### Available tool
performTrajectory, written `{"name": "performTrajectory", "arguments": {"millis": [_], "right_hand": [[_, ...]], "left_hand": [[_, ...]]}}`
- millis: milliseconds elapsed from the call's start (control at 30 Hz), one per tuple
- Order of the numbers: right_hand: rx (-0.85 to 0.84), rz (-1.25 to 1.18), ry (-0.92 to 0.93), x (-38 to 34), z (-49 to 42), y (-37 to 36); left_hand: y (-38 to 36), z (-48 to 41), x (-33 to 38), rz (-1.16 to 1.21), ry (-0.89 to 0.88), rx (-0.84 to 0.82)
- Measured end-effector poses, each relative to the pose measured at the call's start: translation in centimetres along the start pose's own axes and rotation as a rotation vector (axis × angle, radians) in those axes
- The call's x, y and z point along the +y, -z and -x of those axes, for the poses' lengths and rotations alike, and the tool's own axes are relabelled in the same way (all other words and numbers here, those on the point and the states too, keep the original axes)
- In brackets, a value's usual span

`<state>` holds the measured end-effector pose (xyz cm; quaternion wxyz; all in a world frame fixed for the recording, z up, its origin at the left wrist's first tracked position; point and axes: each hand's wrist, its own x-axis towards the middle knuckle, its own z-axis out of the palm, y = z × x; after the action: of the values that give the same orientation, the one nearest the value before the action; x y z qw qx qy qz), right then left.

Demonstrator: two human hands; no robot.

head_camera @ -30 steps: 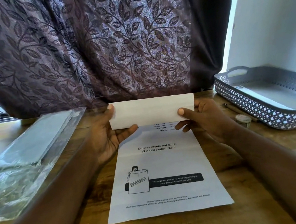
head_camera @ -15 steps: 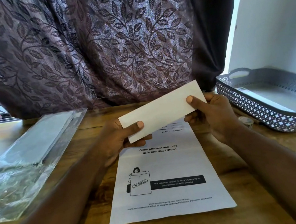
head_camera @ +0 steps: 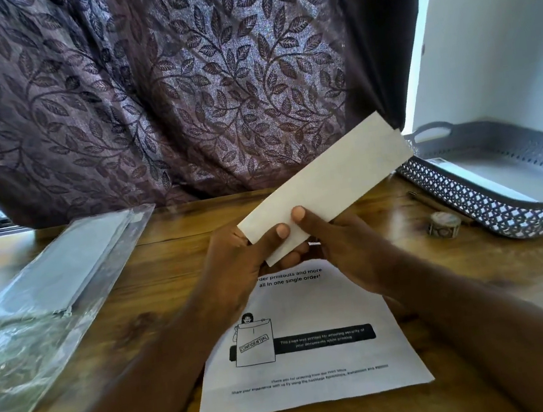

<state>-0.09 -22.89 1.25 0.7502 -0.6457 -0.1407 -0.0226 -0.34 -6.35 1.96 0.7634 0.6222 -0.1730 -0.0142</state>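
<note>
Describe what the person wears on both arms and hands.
Nothing worn shows. The left hand and right hand carry no gloves, rings or bracelets; the left forearm and right forearm are uncovered, no sleeves in frame. The thumbnails look short and plain.

The envelope (head_camera: 327,191) is long, plain and white, its near face blank, with a faint seam crossing it close to the far end. It is held clear of the table (head_camera: 166,254), tilted so that its right end rises up and away while its lower left end sits low, above the top edge of the printed sheet (head_camera: 310,356). The left hand (head_camera: 236,262) and the right hand (head_camera: 348,247) pinch that lower end, both thumbs pressed side by side on the near face.
</note>
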Motion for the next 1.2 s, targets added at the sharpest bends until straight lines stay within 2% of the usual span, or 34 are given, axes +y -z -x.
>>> {"name": "performTrajectory", "arguments": {"millis": [233, 400, 667, 833, 1100, 1200], "right_hand": [[0.123, -0.073, 0.063, -1.0, -0.6, 1.6], [0.228, -0.219, 0.075, -2.1, -0.9, 3.1], [0.344, -0.340, 0.028, -2.7, -1.3, 6.1], [0.305, -0.096, 0.060, -3.3, -1.2, 7.2], [0.255, 0.191, 0.003, -2.8, -0.9, 6.0], [0.206, 0.238, -0.058, -2.6, -0.8, 5.7]], "left_hand": [[1.3, -0.4, 0.6, -0.048, 0.017, -0.052], [2.0, -0.6, 0.8, -0.057, 0.017, -0.067], [3.0, -0.8, 1.0, -0.089, 0.076, -0.049], [4.2, -1.3, 0.7, -0.036, 0.105, 0.081], [5.1, -1.8, 0.6, -0.105, 0.186, 0.008], [4.9, -1.9, 0.9, 0.149, 0.159, 0.099]]}}
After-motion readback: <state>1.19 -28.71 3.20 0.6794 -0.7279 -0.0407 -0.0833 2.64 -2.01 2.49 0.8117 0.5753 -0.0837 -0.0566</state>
